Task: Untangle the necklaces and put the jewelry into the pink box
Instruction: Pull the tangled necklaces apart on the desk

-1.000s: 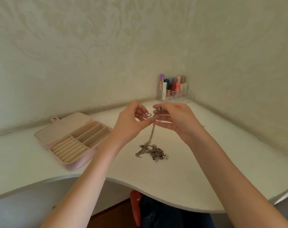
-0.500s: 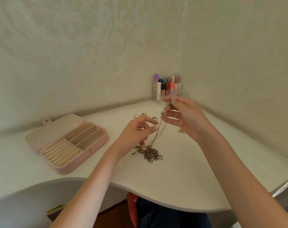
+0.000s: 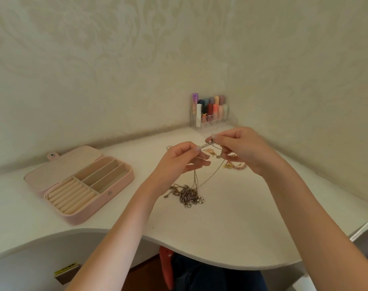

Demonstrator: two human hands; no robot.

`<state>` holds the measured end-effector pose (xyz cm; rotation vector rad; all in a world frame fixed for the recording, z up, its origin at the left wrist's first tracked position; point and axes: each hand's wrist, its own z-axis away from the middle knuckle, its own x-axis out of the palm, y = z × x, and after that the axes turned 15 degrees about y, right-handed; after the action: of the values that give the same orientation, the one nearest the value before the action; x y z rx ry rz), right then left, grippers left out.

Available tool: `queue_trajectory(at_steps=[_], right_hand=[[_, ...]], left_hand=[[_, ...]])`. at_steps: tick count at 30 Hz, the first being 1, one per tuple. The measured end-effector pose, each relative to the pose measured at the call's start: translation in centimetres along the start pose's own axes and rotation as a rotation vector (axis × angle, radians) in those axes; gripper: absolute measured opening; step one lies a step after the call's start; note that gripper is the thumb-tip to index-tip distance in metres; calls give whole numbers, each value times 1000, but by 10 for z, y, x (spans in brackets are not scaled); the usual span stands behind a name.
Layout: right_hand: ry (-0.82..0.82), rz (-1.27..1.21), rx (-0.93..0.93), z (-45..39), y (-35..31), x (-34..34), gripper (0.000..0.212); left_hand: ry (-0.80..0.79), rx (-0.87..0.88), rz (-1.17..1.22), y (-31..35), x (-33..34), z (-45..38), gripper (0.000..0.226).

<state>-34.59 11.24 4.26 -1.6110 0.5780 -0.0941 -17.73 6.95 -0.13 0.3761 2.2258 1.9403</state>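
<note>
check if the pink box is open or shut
Open. The pink box has its lid folded flat back on the table, showing the ring rolls and divided compartments, which look empty.

Home vanity corner (lipstick organizer (image 3: 212, 114))

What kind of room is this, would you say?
Probably a bedroom or dressing corner at home: a white vanity-style desk against patterned wallpaper, a clear organiser of lipsticks, and an open pink jewelry box.
</note>
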Motion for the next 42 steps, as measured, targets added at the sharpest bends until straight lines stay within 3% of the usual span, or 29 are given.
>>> queue_trajectory(at_steps=[13,17,26,35,42], right_hand=[[-5,147,-166,3,-7,-6,17],[51,189,-192,4,-3,-4,30],[145,81,-220,3,-3,0,18],[99,64,-274,3,-3,3,17],[62,171,-319,0,0,2,21]], left_hand=[[20,68,-131,7,7,-1,14],[24,87,-137,8,10,-1,15],[92,171,-247,3,13,-4,16],[129,95,-48,10,18,-5,1],[111,33,78,12,14,-7,11]])
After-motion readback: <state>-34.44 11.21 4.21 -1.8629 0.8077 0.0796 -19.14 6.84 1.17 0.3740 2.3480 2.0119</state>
